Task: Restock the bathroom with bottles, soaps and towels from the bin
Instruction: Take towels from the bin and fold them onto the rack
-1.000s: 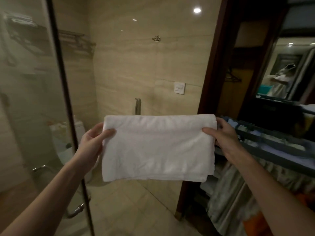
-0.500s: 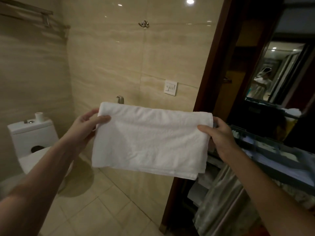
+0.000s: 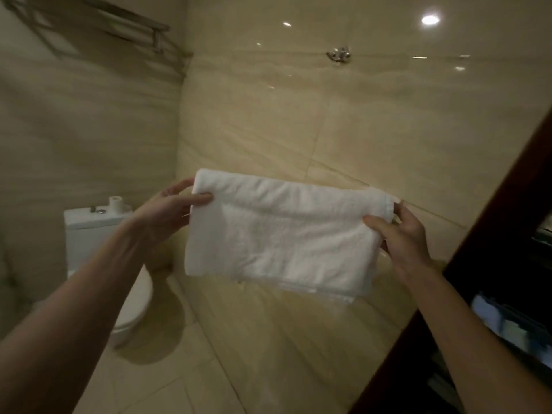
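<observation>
Fingers (image 3: pixel 200 198) of the left hand (image 3: pixel 167 212) pinch the upper left corner of the towel (image 3: pixel 283 234), thumb on the near face and the rest behind. The right hand (image 3: pixel 400 231) grips the upper right corner the same way.

In the head view the folded white towel hangs in the air between the two sets of fingers, in front of the tiled wall (image 3: pixel 373 130). Its top edge slopes down toward the right fingers. It looks soft, light and limp. The lower layers peep out at the bottom right, so it could probably slide apart if one corner were let go. Pinching through all the layers at the top fold seems the safe hold.

A metal rack (image 3: pixel 134 25) runs well above and left of the left fingers, and a hook (image 3: pixel 339 55) sits high above the right fingers. The toilet (image 3: pixel 98 234) stands below the left fingers. The dark door frame (image 3: pixel 478 264) lies just right of the right fingers, which is the tight side. The way toward the rack looks open.
</observation>
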`<state>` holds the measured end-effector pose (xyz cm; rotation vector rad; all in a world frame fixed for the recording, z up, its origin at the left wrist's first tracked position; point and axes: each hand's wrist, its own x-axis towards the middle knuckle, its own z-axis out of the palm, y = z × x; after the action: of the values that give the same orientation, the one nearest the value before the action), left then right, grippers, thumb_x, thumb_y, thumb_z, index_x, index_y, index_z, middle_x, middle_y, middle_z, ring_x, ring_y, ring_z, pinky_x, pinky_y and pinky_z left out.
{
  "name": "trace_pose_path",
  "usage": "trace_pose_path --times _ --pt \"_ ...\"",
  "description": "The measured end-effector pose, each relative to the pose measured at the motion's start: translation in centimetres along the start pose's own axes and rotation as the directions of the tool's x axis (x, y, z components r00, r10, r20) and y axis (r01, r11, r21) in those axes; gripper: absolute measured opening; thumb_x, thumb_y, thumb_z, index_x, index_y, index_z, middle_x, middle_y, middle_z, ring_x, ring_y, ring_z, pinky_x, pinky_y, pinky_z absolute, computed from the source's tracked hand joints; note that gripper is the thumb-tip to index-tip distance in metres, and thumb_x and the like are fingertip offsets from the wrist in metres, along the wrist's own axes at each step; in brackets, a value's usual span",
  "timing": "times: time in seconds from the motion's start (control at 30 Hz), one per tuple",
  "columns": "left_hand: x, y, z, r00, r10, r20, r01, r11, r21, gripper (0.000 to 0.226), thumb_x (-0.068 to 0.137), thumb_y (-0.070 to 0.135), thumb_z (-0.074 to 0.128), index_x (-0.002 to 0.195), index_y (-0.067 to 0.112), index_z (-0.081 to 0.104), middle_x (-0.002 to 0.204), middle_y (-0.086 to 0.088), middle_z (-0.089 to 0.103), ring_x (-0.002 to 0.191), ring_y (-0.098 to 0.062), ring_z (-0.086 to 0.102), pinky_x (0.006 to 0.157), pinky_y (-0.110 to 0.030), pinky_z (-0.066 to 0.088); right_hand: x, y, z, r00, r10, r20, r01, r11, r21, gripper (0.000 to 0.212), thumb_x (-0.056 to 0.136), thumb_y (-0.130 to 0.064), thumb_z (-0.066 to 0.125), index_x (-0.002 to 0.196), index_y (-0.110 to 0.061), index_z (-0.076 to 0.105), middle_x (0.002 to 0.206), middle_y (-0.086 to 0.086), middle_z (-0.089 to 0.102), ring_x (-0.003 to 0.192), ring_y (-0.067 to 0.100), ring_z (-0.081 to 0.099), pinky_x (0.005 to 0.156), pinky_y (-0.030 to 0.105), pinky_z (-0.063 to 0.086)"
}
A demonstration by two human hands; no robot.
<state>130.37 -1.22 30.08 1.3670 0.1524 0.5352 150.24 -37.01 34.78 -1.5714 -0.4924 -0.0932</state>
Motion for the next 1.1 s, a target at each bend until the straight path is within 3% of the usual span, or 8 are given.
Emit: trace_pose_path --times 0.1,0.27,0.43,0.6,0.7,0.83,0.93,1.1 --pt "1.5 0.9 -3.7 0.998 0.025 -0.065 -0.022 0.999 0.048 0.061 0.072 0.025 0.085 0.130 0.018 0.065 0.130 -0.016 0.065 0.114 -0.032 0.066 0.082 -0.037 0.057 3.3 1.2 4.6 0.998 -0.005 0.069 0.002 0.999 0.049 0.037 0.078 -0.013 0.082 0.110 -0.025 0.068 0.111 -0.002 0.074 0.100 0.022 0.073 0.090 0.052 0.059" --pt "2.1 1.9 -9.7 0.967 0.074 -0.246 -0.051 0.994 0.099 0.052 0.076 0.019 0.083 0.125 0.020 0.067 0.125 -0.015 0.068 0.108 -0.032 0.066 0.085 -0.042 0.053 7.5 3.0 13.1 0.980 -0.012 0.199 -0.013 0.993 0.121 0.039 0.078 -0.013 0.082 0.113 -0.024 0.068 0.110 -0.002 0.074 0.098 0.020 0.073 0.087 0.046 0.060" --pt "2.6 2.6 -14.4 0.914 0.114 -0.388 -0.054 0.985 0.162 0.056 0.073 0.019 0.083 0.126 0.018 0.065 0.110 -0.010 0.071 0.096 -0.025 0.067 0.078 -0.034 0.052 12.0 5.0 21.9 0.946 -0.008 0.325 -0.049 0.985 0.167 0.042 0.077 -0.014 0.082 0.115 -0.021 0.067 0.109 -0.001 0.073 0.095 0.021 0.074 0.080 0.043 0.062" --pt "5.1 3.8 -18.9 0.833 0.199 -0.516 -0.074 0.965 0.252 0.084 0.042 0.040 0.098 0.118 0.016 0.071 0.104 -0.008 0.074 0.085 -0.021 0.072 0.065 -0.029 0.059 18.0 6.0 30.5 0.877 -0.060 0.477 -0.041 0.979 0.198 0.044 0.077 -0.018 0.084 0.117 -0.020 0.066 0.105 0.000 0.075 0.089 0.017 0.075 0.074 0.038 0.063" --pt "7.4 4.7 -21.3 0.779 0.251 -0.574 -0.099 0.954 0.282 0.090 0.037 0.041 0.100 0.117 0.014 0.071 0.107 -0.010 0.074 0.091 -0.025 0.072 0.069 -0.030 0.061 22.5 5.4 35.5 0.826 -0.095 0.556 -0.057 0.967 0.249 0.050 0.073 -0.021 0.087 0.118 -0.021 0.065 0.107 0.000 0.075 0.092 0.019 0.075 0.077 0.042 0.063" --pt "10.4 6.7 -23.8 0.723 0.313 -0.615 -0.150 0.941 0.303 0.072 0.053 0.030 0.094 0.119 0.020 0.069 0.111 -0.010 0.074 0.096 -0.023 0.071 0.077 -0.034 0.056 27.8 4.0 41.7 0.753 -0.142 0.642 -0.093 0.944 0.318 0.051 0.073 -0.021 0.085 0.120 -0.020 0.064 0.108 0.004 0.076 0.096 0.026 0.074 0.079 0.046 0.062" --pt "12.0 8.4 -25.5 0.691 0.356 -0.629 -0.169 0.926 0.339 0.052 0.073 0.017 0.078 0.123 0.020 0.066 0.110 -0.007 0.073 0.096 -0.021 0.069 0.078 -0.035 0.053 30.4 3.0 46.0 0.702 -0.133 0.699 -0.192 0.911 0.366 0.050 0.076 -0.012 0.083 0.123 -0.017 0.063 0.104 0.007 0.076 0.088 0.023 0.075 0.069 0.036 0.059" --pt "14.8 10.7 -29.9 0.647 0.388 -0.657 -0.136 0.906 0.401 0.057 0.073 0.022 0.080 0.127 0.016 0.062 0.113 -0.008 0.072 0.092 -0.016 0.069 0.071 -0.025 0.055 33.2 2.5 52.8 0.662 -0.119 0.740 -0.261 0.889 0.377 0.049 0.076 -0.012 0.083 0.121 -0.019 0.064 0.107 0.007 0.075 0.090 0.023 0.074 0.071 0.035 0.058"
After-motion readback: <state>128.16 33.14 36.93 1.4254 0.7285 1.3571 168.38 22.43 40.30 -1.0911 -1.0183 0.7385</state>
